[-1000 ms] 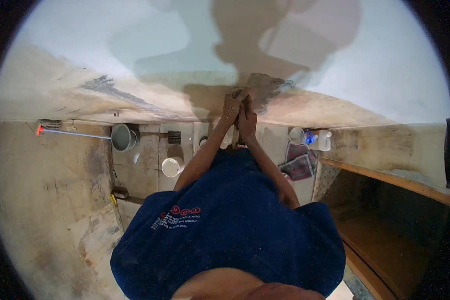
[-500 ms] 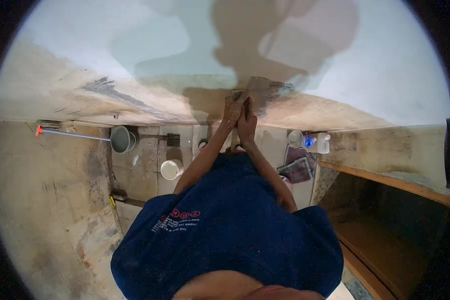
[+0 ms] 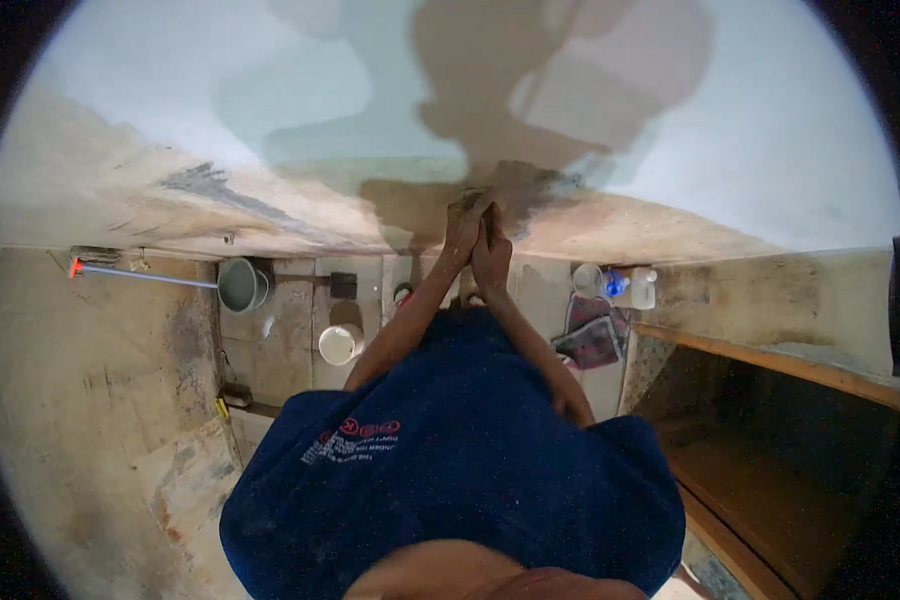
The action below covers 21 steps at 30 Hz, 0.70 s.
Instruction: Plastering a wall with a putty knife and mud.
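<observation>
The wall [image 3: 780, 130] is white and tan with dark-grey smears [image 3: 210, 183], the shirt [image 3: 470, 440] navy with red and white print [image 3: 355, 440], the left bucket [image 3: 238, 285] grey, the tub [image 3: 341, 345] off-white, the pole [image 3: 155, 274] pale blue with a red-orange end [image 3: 76, 267], the right mat [image 3: 592, 343] grey and dull red.

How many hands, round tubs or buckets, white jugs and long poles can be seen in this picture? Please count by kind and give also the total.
Hands: 2 (left hand, right hand)
Round tubs or buckets: 3 (grey bucket, white tub, pale tub)
White jugs: 1 (white jug)
Long poles: 1 (blue pole)
Total: 7
</observation>
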Each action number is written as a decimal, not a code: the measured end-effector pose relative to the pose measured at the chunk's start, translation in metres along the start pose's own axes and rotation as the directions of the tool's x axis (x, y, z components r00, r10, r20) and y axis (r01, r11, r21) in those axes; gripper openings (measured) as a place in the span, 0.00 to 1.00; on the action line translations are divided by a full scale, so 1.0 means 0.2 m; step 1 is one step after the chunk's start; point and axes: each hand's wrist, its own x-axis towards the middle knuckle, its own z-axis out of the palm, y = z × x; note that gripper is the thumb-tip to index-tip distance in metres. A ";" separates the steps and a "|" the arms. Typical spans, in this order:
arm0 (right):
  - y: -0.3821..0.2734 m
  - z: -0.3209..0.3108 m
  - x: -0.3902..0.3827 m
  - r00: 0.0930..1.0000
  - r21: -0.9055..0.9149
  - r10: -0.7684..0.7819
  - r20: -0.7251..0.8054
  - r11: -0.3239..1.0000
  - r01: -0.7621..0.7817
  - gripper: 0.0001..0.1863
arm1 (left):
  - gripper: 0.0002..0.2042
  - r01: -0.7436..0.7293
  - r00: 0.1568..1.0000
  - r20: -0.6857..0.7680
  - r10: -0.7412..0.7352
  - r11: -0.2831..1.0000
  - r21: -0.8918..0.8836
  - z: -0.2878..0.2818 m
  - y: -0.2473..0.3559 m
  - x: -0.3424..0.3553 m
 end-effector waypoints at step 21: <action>-0.10 -0.01 -0.01 0.996 0.078 0.073 0.050 0.994 -0.076 0.23 | 0.09 0.034 0.999 -0.024 -0.037 0.993 -0.111 -0.01 -0.05 0.01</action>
